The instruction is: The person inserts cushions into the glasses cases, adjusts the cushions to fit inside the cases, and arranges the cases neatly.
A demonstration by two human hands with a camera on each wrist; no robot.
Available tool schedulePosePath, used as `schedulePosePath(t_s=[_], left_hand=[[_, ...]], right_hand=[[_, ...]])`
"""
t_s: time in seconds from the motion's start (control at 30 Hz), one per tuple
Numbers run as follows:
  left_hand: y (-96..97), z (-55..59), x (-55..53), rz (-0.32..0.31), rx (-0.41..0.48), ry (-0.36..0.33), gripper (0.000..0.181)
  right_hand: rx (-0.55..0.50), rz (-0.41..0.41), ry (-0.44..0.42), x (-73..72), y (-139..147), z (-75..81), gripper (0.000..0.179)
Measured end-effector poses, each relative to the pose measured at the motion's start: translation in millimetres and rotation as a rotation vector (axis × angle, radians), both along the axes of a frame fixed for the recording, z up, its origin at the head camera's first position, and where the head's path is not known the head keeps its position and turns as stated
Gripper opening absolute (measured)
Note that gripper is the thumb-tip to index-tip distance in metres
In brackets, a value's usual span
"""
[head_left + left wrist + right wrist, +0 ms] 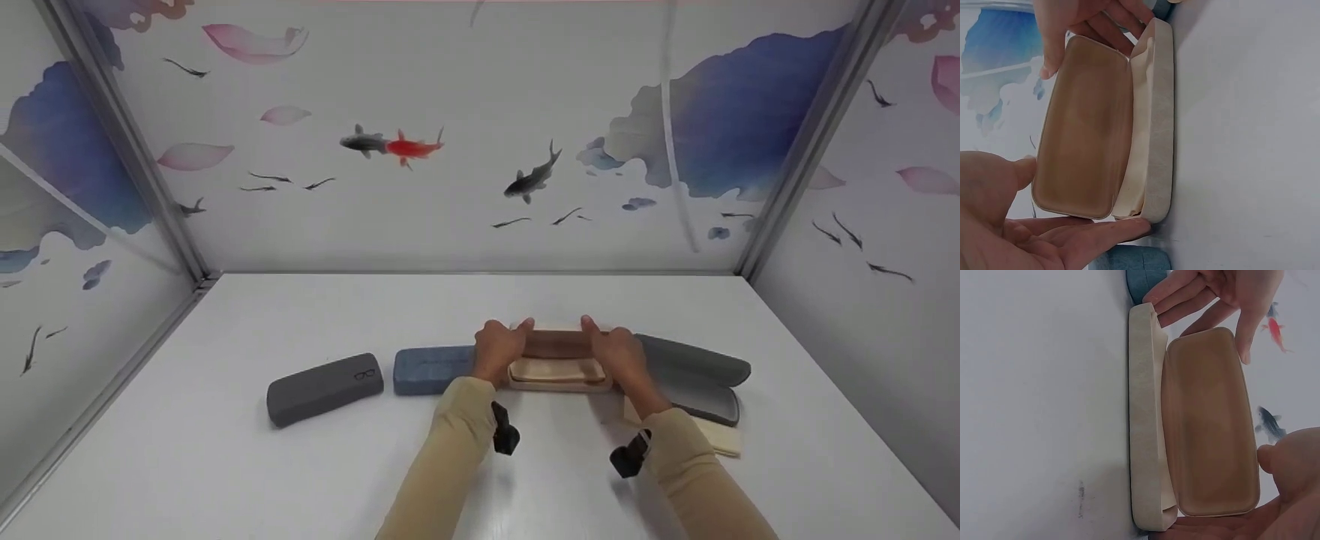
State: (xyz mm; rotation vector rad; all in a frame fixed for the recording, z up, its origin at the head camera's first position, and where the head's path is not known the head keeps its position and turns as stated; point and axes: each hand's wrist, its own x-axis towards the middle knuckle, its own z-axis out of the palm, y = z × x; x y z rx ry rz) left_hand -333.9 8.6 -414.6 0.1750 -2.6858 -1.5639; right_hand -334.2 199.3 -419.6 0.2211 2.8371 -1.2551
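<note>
A cream glasses case [559,388] stands with its lid raised, its brown lining [1085,129] facing me. Inside the base lies a folded cream cloth [559,370]. My left hand [499,351] holds the case's left end, thumb at the lid's upper edge and fingers along the side. At the opposite end my right hand [619,356] holds it the same way, its thumb [1266,458] on the lid rim. Both wrist views show the base on the table.
Left of the cream case sits a blue case [431,370], close to my left hand. Farther left is a shut dark grey glasses case [325,390]. To the right, an open grey-green case [694,361] stands behind a pale cloth [721,436]. Printed panels wall the white table [225,480].
</note>
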Motion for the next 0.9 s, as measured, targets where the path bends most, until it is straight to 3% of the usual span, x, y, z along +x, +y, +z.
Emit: schedulePosePath(t_s=[0.13,0.33,0.5,0.9], left_hand=[[-0.4,-0.6,2.4,-0.011,-0.002,-0.019,0.054],[-2.6,0.0,4.3,-0.052,-0.012,-0.041,0.058],[-6.6,-0.3,6.5,-0.084,0.034,-0.046,0.060],[-9.4,-7.8,11.3,-0.136,0.035,-0.030,0.035]], right_hand=[[-0.046,0.034,-0.004,1.3,3.9,-1.9,0.059],[-0.048,0.035,-0.019,5.5,5.5,-1.5,0.052],[-0.032,0.025,-0.023,7.7,6.7,-1.7,0.051],[-0.037,0.025,-0.007,17.1,8.5,-10.8,0.072]])
